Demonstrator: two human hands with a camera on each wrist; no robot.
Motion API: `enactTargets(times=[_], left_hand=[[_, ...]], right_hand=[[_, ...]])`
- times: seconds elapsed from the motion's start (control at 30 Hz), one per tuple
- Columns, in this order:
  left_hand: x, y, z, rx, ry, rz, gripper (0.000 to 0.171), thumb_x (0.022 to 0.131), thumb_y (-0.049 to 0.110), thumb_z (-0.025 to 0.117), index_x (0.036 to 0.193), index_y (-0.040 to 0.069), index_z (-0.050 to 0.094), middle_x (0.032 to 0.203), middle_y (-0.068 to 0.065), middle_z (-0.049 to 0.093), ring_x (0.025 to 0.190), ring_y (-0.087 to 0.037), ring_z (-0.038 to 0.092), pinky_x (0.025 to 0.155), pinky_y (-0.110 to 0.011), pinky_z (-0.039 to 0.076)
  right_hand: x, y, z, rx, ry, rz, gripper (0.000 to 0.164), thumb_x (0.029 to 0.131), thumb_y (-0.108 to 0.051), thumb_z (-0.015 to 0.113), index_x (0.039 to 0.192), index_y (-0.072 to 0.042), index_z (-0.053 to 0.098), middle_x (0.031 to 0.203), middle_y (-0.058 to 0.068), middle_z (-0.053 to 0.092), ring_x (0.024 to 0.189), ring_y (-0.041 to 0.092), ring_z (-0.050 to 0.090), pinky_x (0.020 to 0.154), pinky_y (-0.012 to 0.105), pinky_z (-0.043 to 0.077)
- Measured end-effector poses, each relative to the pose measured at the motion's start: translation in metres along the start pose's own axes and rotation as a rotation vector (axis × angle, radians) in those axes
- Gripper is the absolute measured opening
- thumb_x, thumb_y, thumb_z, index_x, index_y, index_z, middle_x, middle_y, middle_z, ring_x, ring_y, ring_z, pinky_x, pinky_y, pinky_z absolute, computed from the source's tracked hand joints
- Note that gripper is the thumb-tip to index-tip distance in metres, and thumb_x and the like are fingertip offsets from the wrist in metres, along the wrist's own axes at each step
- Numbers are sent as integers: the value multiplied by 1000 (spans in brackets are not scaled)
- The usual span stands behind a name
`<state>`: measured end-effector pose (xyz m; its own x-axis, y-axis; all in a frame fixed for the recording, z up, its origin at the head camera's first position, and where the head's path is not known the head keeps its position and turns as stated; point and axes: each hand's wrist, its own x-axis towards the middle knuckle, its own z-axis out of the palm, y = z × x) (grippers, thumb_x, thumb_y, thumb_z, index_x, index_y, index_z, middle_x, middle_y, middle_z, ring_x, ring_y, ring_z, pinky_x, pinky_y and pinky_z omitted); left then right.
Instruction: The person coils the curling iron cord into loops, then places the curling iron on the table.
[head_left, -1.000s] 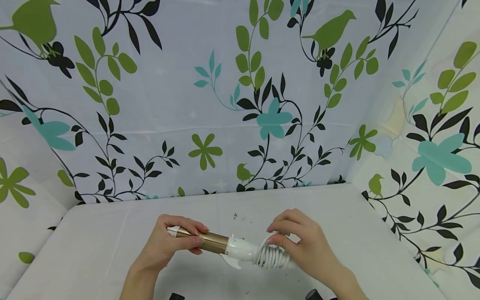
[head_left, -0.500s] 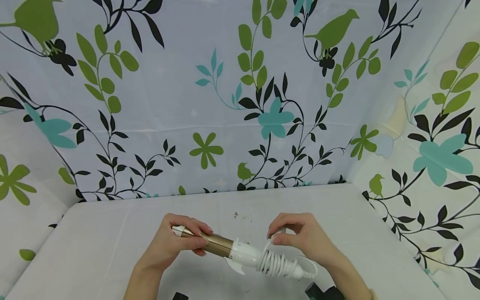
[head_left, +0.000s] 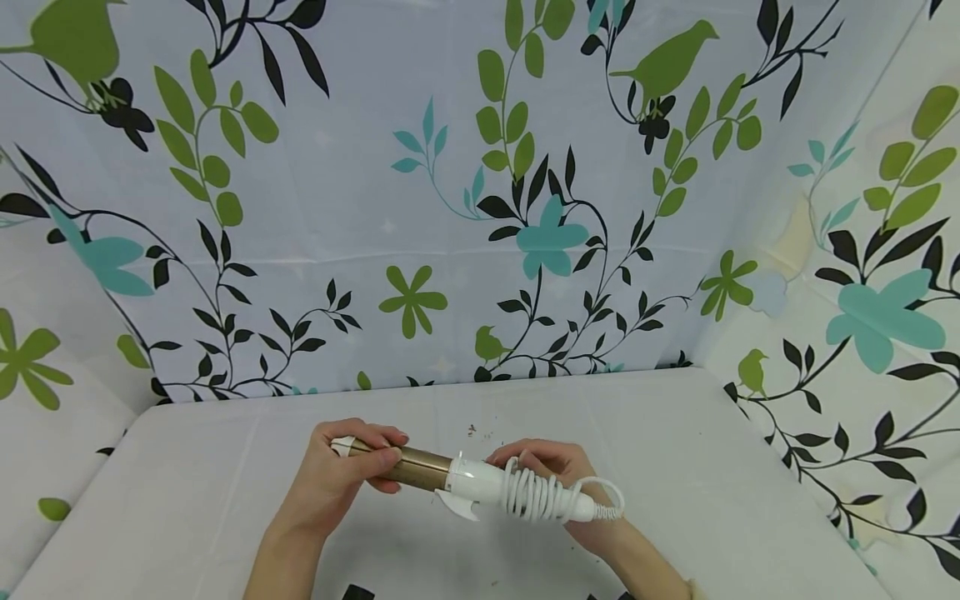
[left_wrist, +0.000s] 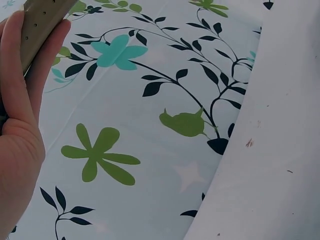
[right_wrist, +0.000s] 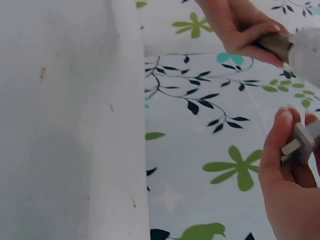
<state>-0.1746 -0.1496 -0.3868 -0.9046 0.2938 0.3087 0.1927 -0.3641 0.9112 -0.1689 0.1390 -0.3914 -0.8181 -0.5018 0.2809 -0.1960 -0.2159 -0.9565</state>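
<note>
A curling iron (head_left: 423, 469) with a gold barrel, white tip and white handle is held tilted above the table. My left hand (head_left: 341, 472) grips the barrel near its tip, thumb on the near side. A white cord (head_left: 536, 496) is coiled in several turns around the handle, with a loose loop at its end. Behind the handle is my right hand (head_left: 564, 458), partly hidden by the coils in the head view. In the right wrist view, the fingers of that hand hold the cord's plug (right_wrist: 303, 143), its metal prongs showing.
A white-covered table (head_left: 225, 500) lies below, with small dark crumbs (head_left: 472, 431) beyond the iron. Fabric (head_left: 337, 208) printed with leaves, flowers and birds walls the back and sides. Dark objects (head_left: 358, 592) show at the bottom edge.
My right hand has drawn the cord's end up above the handle, then moved down and left behind it. The iron shifted slightly right, then back left, in my left hand.
</note>
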Motion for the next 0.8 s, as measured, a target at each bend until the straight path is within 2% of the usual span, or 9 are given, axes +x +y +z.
enactTargets(times=[0.13,0.23,0.33,0.4,0.47,0.6,0.7,0.8], left_hand=[[0,2,0,-11,97,-12,25,81,-12,61,77,11,72,93,-12,68,85,-26,64,56,-41,61],[0,2,0,-26,176,-29,25,81,-12,61,78,10,72,93,-11,68,86,-24,64,58,-38,61],[1,2,-1,-50,211,-35,24,82,-12,61,80,8,72,95,-12,68,87,-24,64,60,-36,61],[2,2,-2,-49,227,-41,22,82,-12,62,80,8,72,96,-13,68,87,-25,64,60,-36,61],[2,2,-1,-35,233,-45,20,82,-11,63,81,7,72,96,-14,68,87,-27,65,61,-38,61],[4,1,0,13,205,-36,15,83,-9,63,86,4,71,101,-19,67,90,-30,64,67,-44,60],[4,0,1,58,152,-31,13,85,-5,63,98,-2,66,107,-22,65,93,-30,64,73,-48,59],[4,-1,0,112,107,-30,22,86,-1,64,108,-6,62,111,-21,64,97,-29,63,77,-50,57]], right_hand=[[-1,4,7,-62,30,58,35,100,-21,43,122,4,55,122,7,61,111,14,56,87,23,51],[-3,12,7,-65,40,117,37,98,-17,50,133,-7,48,131,6,54,111,17,55,95,26,48],[-4,22,8,-71,46,127,45,95,-11,55,138,-13,42,127,13,54,106,22,57,93,31,51],[-5,27,9,-90,54,86,46,94,-8,54,138,-12,41,121,19,56,104,25,59,88,33,54],[-4,31,10,-113,73,38,43,95,-6,53,136,-10,42,111,23,59,101,25,60,84,34,56],[-4,33,13,-190,145,-28,26,96,-6,50,122,-3,51,95,17,64,87,21,62,73,32,57],[-4,31,14,-238,212,-9,17,97,-10,49,110,-2,57,92,12,65,78,19,62,68,29,56],[-4,28,15,-251,258,34,17,98,-13,48,104,-2,60,93,11,65,73,19,61,65,28,55]])
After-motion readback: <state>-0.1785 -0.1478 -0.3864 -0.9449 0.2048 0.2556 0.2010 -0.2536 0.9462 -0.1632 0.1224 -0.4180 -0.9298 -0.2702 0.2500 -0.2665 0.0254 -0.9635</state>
